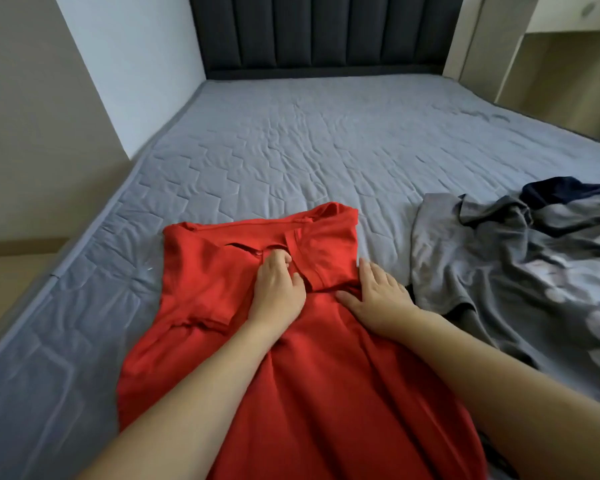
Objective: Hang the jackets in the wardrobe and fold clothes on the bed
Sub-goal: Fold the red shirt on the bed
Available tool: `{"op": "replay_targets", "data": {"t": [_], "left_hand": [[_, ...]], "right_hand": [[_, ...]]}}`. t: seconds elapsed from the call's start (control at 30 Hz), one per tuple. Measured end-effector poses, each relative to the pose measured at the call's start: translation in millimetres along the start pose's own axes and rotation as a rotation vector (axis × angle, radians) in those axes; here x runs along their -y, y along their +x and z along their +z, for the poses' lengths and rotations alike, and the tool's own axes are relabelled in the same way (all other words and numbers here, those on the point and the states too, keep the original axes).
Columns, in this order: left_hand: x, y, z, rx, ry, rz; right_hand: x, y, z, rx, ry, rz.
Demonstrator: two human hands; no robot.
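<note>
The left hand (278, 289) lies on the chest of a red shirt (250, 341), its fingers (278, 263) curled at the button placket just below the collar; whether they actually pinch the cloth or only press on it cannot be told. The right hand (378, 296) rests flat beside it, fingers straight and slightly spread, palm down on the folded-in right shoulder and sleeve of the shirt, holding nothing.

The red shirt is spread front side up on the near part of the bed (291, 133), collar pointing toward the dark padded headboard (323, 32), hem running down toward the person. Its left short sleeve lies flat out to the side; the body shows long soft creases.

To the right, apart from the red shirt, lies a loose heap of grey clothes (492, 271), with a patterned dark piece (575, 296) and a navy garment (561, 192) on top, all unfolded.
</note>
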State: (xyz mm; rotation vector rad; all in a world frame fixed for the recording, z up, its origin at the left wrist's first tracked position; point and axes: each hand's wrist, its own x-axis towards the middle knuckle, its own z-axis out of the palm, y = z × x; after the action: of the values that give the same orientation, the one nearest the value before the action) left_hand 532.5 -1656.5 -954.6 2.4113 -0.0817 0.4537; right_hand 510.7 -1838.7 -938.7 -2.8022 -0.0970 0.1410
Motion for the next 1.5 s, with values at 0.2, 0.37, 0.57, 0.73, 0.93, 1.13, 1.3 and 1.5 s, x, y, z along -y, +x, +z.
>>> {"op": "replay_targets", "data": {"t": [0.2,0.37,0.57,0.73,0.93,1.13,1.3,1.5], "left_hand": [[-26,-98,-59,0.412,0.243,0.067],[-49,-150,-129,1.229,0.527,0.004],[-62,-160,-143,0.886,0.686,0.077],[-41,-142,-175,0.494,0.974,0.077],[-43,-162,-151,0.483,0.835,0.316],[-38,-127,-166,0.855,0.501,-0.034],[-44,-90,-177,0.797,0.330,-0.186],[-26,-41,-172,0.354,0.827,-0.219]], "right_hand": [[10,-67,-20,-0.181,-0.320,-0.358],[21,-104,-41,0.126,-0.450,-0.837],[58,-122,-34,0.343,-0.323,-0.781],[75,-131,-49,0.702,-0.356,-0.350],[91,-184,-20,0.473,-0.533,-0.300],[76,-145,-62,0.229,-0.685,-0.359],[73,-90,-119,0.331,-0.726,-0.224],[81,-40,-115,0.281,-0.826,0.044]]}}
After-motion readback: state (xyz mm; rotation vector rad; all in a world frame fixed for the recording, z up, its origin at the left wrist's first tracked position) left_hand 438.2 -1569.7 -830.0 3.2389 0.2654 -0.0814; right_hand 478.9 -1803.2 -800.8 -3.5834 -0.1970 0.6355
